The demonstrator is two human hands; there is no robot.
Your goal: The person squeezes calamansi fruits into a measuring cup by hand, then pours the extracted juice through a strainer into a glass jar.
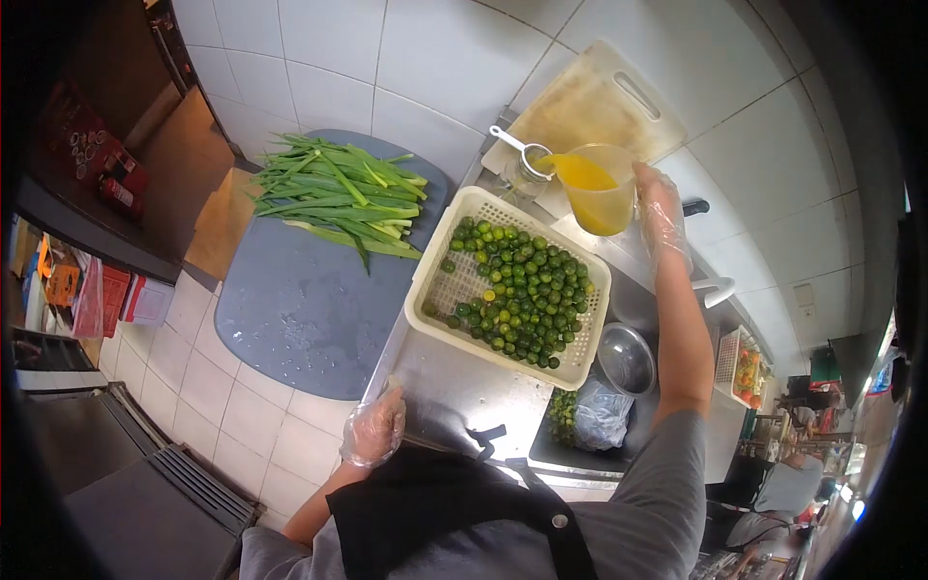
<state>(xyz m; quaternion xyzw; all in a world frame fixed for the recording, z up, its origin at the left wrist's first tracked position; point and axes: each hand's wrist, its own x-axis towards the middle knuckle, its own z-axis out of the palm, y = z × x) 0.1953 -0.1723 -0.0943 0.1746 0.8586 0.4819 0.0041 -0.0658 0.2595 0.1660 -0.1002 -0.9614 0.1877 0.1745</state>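
Observation:
My right hand (pixel 658 201), in a clear plastic glove, grips a translucent pitcher (pixel 601 198) of yellow-orange liquid by its handle side. The pitcher is tilted left, and liquid runs from its lip into a small white-handled strainer (pixel 535 161). Beneath the strainer is a clear glass container (pixel 523 181). My left hand (pixel 375 425), also gloved, is closed near the counter's front edge; a small pale thing shows at its fingertips, too small to name. Between the hands stands a cream perforated basket (pixel 432 275) holding several small green citrus fruits (pixel 522 290).
Long green leaves (pixel 338 193) lie on a grey board (pixel 300 309) at the left. A stained cutting board (pixel 590 101) leans on the wall. Right of the basket are a metal bowl (pixel 626 359), a plastic bag (pixel 601 416) and a white faucet (pixel 713 290). People stand at far right.

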